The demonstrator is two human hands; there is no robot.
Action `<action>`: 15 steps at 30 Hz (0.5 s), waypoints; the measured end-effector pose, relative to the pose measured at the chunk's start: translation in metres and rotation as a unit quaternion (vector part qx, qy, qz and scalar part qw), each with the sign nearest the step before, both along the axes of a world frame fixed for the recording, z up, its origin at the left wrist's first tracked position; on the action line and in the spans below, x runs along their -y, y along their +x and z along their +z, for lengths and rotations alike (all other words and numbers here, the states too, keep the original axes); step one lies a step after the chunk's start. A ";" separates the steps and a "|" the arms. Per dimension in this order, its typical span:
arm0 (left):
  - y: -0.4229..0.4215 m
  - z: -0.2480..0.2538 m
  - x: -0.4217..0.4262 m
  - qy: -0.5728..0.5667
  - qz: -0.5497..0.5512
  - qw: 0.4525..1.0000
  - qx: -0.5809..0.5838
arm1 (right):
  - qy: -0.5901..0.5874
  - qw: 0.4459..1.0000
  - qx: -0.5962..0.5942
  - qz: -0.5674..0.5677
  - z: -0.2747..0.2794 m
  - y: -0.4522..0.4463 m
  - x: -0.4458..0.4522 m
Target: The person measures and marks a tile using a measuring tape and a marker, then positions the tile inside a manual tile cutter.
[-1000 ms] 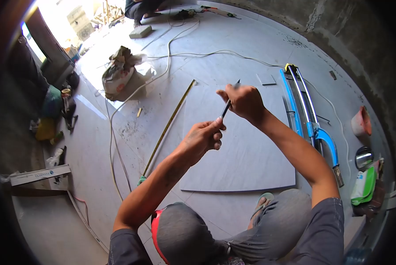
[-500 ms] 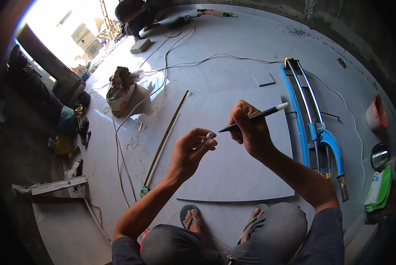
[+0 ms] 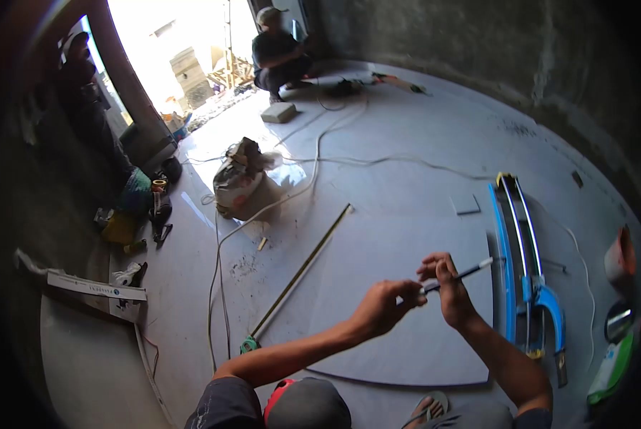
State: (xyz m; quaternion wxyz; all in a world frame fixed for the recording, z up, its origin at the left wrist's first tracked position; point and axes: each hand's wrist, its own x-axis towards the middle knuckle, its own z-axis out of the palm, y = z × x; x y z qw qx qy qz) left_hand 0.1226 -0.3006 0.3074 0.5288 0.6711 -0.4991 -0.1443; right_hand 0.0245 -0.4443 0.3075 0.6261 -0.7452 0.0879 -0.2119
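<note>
My right hand (image 3: 451, 293) is over the large pale tile (image 3: 435, 343) with a dark, white-ended pencil (image 3: 470, 272) held between thumb and fingers. Its white end points up and right toward the blue tile cutter (image 3: 505, 264). My left hand (image 3: 386, 307) is closed in a pinch at the pencil's other end, near a small whitish piece mostly hidden by the fingers. Whether that piece sits on the tip I cannot tell. An extended tape measure (image 3: 292, 286) lies left of the tile, its green case (image 3: 249, 344) nearest my left forearm.
A torn sack (image 3: 238, 186) stands on the floor near cables (image 3: 317, 161). A small tile piece (image 3: 466, 205) lies beyond the large tile. Rightward are a bucket (image 3: 620, 254) and a green-white packet (image 3: 610, 372). One person (image 3: 281, 57) crouches at the back; another (image 3: 81, 93) is at left.
My hands were apart, the pencil's pointed tip bare; now they meet at that end. Both have moved right. The head view has tilted up, showing more of the crouching person and the doorway.
</note>
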 end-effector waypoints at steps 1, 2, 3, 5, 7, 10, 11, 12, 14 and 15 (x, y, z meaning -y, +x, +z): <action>0.000 0.004 -0.004 0.005 0.000 1.000 0.005 | 0.024 0.999 -0.014 0.029 0.000 0.000 -0.001; 0.001 0.003 -0.006 -0.013 -0.003 1.000 0.024 | 0.046 0.997 -0.030 0.060 0.004 0.001 -0.004; 0.002 0.001 -0.009 -0.034 -0.006 0.998 0.044 | 0.065 0.993 -0.046 0.091 0.008 0.001 -0.007; 0.002 -0.001 -0.015 -0.053 -0.018 0.998 0.010 | 0.082 0.988 -0.037 0.129 -0.005 0.006 -0.009; 0.002 -0.008 -0.023 -0.052 -0.003 0.999 0.008 | 0.106 0.977 -0.073 0.169 -0.001 0.012 -0.017; 0.007 -0.022 -0.037 -0.024 0.008 1.000 0.003 | 0.079 0.969 -0.088 0.216 0.006 0.025 -0.025; 0.008 -0.017 -0.041 -0.026 0.008 0.999 -0.038 | 0.072 0.966 -0.100 0.225 0.006 0.031 -0.026; 0.010 -0.014 -0.048 -0.026 0.011 0.996 -0.079 | 0.067 0.962 -0.114 0.239 0.005 0.039 -0.029; 0.012 -0.017 -0.051 -0.022 -0.010 0.992 -0.126 | 0.035 0.963 -0.099 0.247 0.003 0.050 -0.032; 0.015 -0.020 -0.053 -0.016 -0.025 0.988 -0.151 | 0.004 0.969 -0.086 0.232 0.002 0.052 -0.032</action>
